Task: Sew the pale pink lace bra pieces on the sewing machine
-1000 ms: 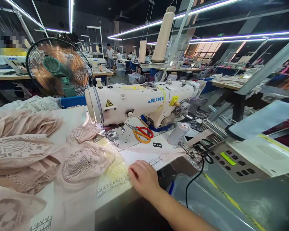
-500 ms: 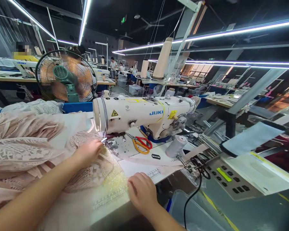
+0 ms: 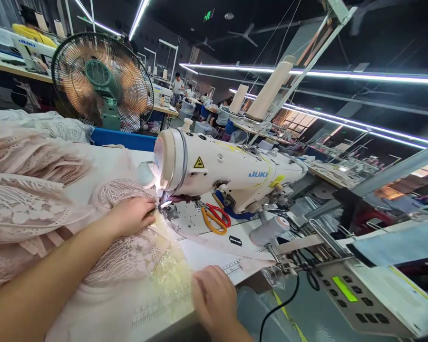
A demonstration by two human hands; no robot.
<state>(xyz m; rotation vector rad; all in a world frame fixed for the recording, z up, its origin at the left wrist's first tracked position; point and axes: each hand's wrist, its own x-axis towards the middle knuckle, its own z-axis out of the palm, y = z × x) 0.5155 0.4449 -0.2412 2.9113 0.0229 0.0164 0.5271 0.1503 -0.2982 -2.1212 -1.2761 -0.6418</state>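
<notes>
My left hand (image 3: 133,216) is closed on pale pink lace fabric (image 3: 117,259), fingertips right beside the needle area of a white JUKI sewing machine (image 3: 217,166). A lit lamp glares there, so the needle itself is hard to make out. From the needle area, a shiny yellowish strip (image 3: 169,270) runs toward the front edge of the table. Near that edge my right hand (image 3: 216,292) is curled shut, touching the end of the strip; what its fingers hold is hidden. Scissors (image 3: 216,218) with red and orange handles lie right of the needle, near a black razor blade (image 3: 235,241).
A lace pile (image 3: 24,185) covers the left side. A grey thread cone (image 3: 269,231) stands by a metal tape guide. Right of the table is a control panel (image 3: 345,289). A large fan (image 3: 100,85) stands behind; people sit at other machines.
The view has tilted and shifted, so the machine looks closer and farther right. My left hand stays by the needle, its fingers now more tucked. My right hand remains curled at the edge.
</notes>
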